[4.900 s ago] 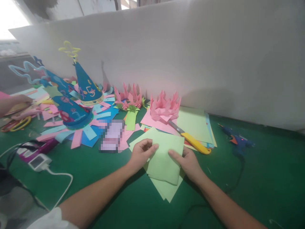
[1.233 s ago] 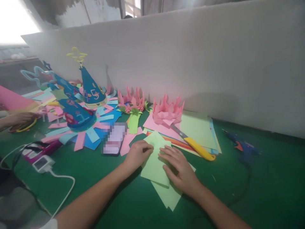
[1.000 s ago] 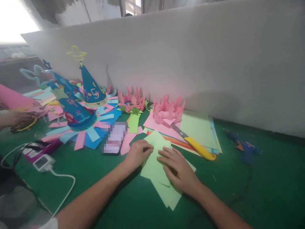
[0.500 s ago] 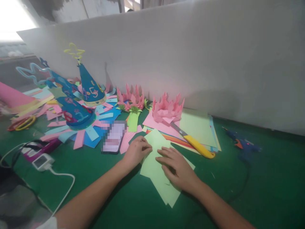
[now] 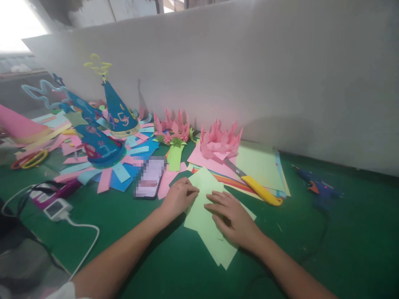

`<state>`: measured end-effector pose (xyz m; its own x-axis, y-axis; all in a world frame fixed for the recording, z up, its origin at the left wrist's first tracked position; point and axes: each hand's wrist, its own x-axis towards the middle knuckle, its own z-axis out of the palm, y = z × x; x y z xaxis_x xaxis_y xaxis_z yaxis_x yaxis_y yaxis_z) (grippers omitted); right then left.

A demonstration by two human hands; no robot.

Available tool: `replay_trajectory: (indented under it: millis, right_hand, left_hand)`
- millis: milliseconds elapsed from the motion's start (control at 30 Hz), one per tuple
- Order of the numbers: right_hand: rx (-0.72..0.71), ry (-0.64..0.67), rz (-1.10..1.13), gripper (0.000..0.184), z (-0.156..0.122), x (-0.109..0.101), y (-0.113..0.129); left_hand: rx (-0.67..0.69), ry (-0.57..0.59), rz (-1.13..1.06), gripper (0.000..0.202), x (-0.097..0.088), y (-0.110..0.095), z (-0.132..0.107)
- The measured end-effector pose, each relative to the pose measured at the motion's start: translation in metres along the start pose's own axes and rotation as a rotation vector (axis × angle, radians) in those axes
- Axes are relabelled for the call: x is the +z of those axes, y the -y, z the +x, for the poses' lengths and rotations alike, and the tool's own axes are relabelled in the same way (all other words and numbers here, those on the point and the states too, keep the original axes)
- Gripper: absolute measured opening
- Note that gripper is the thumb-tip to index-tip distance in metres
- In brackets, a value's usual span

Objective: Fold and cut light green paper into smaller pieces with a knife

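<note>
A folded light green paper sheet (image 5: 202, 207) lies on the green table (image 5: 131, 232), with more green sheets under it. My left hand (image 5: 177, 197) is curled, its fingers pinching the sheet's left edge. My right hand (image 5: 232, 218) lies flat on the sheet with fingers stretched out, pressing it down. Just left of my left hand lies a phone (image 5: 149, 177).
A yellow utility knife (image 5: 258, 190) rests on a stack of coloured paper (image 5: 258, 164). Pink paper crowns (image 5: 220, 139), blue cone hats (image 5: 120, 112) and paper strips crowd the back left. A blue glue gun (image 5: 318, 187) lies right, a white charger (image 5: 56, 207) left. A white board walls the back.
My right hand has come from the sheet's right edge onto its top and now presses flat; the folded sheet looks narrower. A co-worker's hand at far left has gone from view.
</note>
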<state>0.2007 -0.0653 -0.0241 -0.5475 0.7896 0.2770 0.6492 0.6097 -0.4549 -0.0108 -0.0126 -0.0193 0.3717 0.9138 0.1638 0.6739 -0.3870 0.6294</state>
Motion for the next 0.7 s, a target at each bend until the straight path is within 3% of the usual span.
replay_trajectory:
  millis: [400,700]
  right_hand:
    - [0.002,0.026,-0.011,0.035,-0.0004,0.0013,-0.0008]
    - [0.01,0.032,-0.009,0.036,-0.0009,0.002,-0.002]
  left_hand:
    - [-0.077,-0.026,-0.048,0.011,0.0017,0.0001,-0.0013]
    - [-0.041,-0.018,-0.036,0.012,-0.0009,0.0023,0.0008]
